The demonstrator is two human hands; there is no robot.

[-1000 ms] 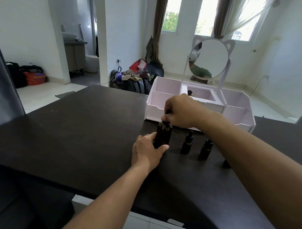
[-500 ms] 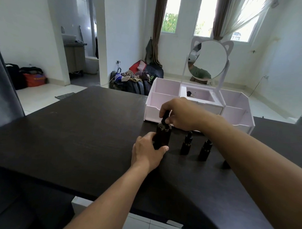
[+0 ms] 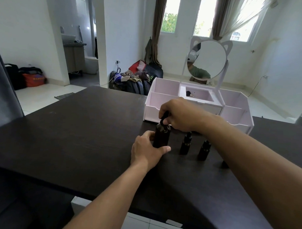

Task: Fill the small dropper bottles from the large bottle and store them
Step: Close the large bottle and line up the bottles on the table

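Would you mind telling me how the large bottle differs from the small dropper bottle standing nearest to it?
The large bottle is taller and wider than the nearest small dropper bottle. The large bottle is held: the left hand grips its body and the right hand pinches its cap, while the small dropper bottle stands untouched. Both are dark, upright and on the black table.

Single head-worn view, facing forward and down, close over dark table [image 3: 76, 137]

The left hand [image 3: 146, 153] holds the big bottle [image 3: 161, 136] on the dark tabletop [image 3: 80, 137] while the right hand [image 3: 178, 114] pinches its cap [image 3: 164, 117].
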